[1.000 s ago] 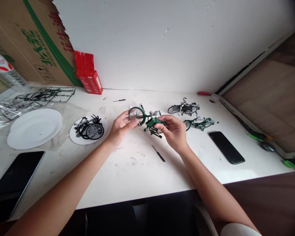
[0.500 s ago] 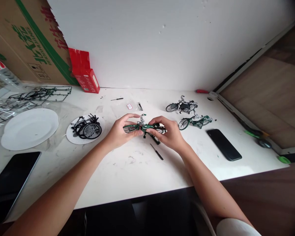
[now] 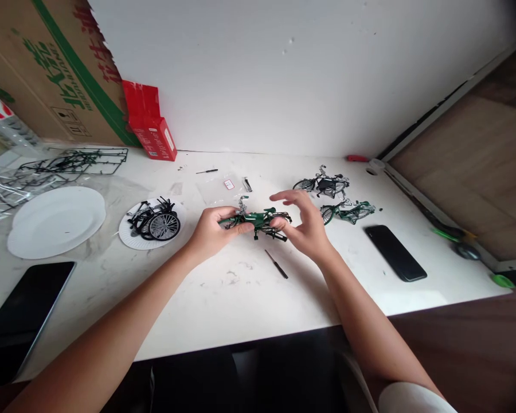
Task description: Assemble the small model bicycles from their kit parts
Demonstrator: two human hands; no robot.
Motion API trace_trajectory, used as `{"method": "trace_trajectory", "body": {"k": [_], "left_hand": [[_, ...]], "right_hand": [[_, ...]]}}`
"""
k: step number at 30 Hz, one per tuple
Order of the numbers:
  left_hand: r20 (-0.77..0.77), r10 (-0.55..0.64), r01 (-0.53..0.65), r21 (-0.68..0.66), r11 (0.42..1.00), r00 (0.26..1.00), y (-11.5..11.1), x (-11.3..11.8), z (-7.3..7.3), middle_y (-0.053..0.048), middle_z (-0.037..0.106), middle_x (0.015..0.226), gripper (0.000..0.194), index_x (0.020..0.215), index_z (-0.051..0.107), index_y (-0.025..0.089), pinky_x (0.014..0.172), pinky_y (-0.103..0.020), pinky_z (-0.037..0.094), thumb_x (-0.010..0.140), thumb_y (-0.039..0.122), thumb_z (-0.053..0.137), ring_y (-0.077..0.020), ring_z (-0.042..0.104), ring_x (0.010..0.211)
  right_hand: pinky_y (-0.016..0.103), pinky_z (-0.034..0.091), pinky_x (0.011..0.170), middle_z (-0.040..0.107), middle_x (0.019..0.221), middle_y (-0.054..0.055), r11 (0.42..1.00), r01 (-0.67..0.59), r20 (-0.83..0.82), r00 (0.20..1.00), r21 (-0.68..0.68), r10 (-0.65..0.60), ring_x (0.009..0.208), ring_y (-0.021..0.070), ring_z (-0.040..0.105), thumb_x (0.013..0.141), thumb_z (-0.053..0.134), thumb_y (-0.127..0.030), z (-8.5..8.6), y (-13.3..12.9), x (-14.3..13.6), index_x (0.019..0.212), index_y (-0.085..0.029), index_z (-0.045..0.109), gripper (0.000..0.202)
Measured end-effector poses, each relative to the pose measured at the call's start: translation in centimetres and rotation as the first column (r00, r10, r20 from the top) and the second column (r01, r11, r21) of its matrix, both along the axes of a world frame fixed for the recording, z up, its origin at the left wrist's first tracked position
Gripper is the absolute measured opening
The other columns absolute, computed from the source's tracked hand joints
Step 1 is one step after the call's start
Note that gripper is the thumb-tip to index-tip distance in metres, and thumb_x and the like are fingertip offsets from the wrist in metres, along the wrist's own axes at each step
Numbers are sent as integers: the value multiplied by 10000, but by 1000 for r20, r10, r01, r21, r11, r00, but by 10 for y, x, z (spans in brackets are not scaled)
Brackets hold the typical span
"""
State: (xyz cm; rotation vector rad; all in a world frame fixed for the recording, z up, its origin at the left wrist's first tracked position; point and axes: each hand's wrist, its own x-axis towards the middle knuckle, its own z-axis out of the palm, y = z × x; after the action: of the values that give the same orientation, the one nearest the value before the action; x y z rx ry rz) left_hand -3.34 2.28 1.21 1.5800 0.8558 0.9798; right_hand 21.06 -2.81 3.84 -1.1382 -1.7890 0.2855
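Observation:
A green model bicycle (image 3: 258, 218) is held just over the white table, its handlebar to the left and its rear end to the right. My left hand (image 3: 212, 232) is closed on its front wheel, thumb on the near side. At the rear, my right hand (image 3: 307, 223) has its fingers spread, with the thumb by the rear rack; whether the thumb touches it I cannot tell. A small black screwdriver (image 3: 277, 265) lies just in front of the bicycle. Behind my right hand stand a black model bicycle (image 3: 324, 183) and another green model bicycle (image 3: 350, 212).
To the left, a paper plate (image 3: 126, 232) bears black bicycle parts (image 3: 157, 221) beside white plates (image 3: 58, 221). Phones lie at left (image 3: 26, 301) and right (image 3: 393, 252). Parts frames (image 3: 75, 163), a red box (image 3: 152, 129) and a second screwdriver (image 3: 207, 171) are farther back.
My right hand has loosened from the bicycle's rear, its fingers lifting and spreading. The bicycle's rear half shows more now, while my left hand keeps its hold at the front.

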Motion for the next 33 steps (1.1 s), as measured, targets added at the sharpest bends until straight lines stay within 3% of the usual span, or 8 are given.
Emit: {"method": "trace_trajectory", "body": {"k": [4,9,15,19,22,24,29,33], "left_hand": [[73,92,-91,-13,996,993,9,-7,5,-109,857,1105,435,1001,855,176,972,-388,639,736,498,977,-307,800,1072],[144,208,-210,-2,978,967,19,-15,12,-123,851,1153,453,1056,848,166,999,-391,640,758,488,963,-291,796,1096],[204,240,-244,-6,970,949,22,-17,11,-132,845,1185,493,1094,844,159,1059,-413,623,755,494,967,-301,789,1146],[210,223,-228,0,974,952,21,-16,11,-131,846,1173,490,1072,847,166,1031,-410,633,743,506,975,-299,795,1121],[201,217,-224,12,974,955,19,-16,11,-127,850,1148,466,1042,847,171,993,-389,643,740,501,979,-287,800,1085],[188,217,-225,23,974,958,18,-16,12,-125,850,1143,450,1037,846,171,977,-377,646,754,497,970,-281,802,1072],[163,242,-258,84,963,957,17,-15,11,-119,854,1106,418,1008,843,166,950,-369,655,754,473,968,-280,809,1042],[145,259,-282,170,944,955,14,-13,8,-116,856,1107,406,1025,848,169,955,-371,658,755,446,970,-281,815,1035]], "right_hand": [[470,566,997,775,1233,100,982,157,-209,962,-103,-176,1186,272,717,1119,500,-580,-5,6,5,1251,-273,702,391],[414,565,876,787,1252,100,931,3,-390,908,-365,-156,1148,280,718,1064,441,-724,-14,14,10,1216,-258,749,579],[311,377,536,800,970,120,695,-242,-520,826,-677,-218,714,205,649,956,384,-924,-12,14,1,1170,-206,775,845],[292,308,482,823,954,122,572,-404,-642,705,-714,-302,623,181,633,969,568,-774,-10,11,-4,1127,-205,742,615],[269,365,509,837,1053,117,580,-433,-687,644,-690,-337,744,185,710,928,754,-494,-11,11,-2,1102,-209,732,335],[261,396,521,833,1092,114,579,-449,-704,618,-681,-349,802,185,728,881,808,-386,-10,10,0,1101,-209,735,292],[225,403,499,802,1090,74,548,-487,-720,583,-681,-376,839,159,724,785,919,-312,-8,9,1,1057,-219,734,342],[201,401,487,771,1014,24,573,-482,-742,525,-663,-416,775,118,693,705,1001,-285,-9,10,-2,1041,-226,699,456]]}}
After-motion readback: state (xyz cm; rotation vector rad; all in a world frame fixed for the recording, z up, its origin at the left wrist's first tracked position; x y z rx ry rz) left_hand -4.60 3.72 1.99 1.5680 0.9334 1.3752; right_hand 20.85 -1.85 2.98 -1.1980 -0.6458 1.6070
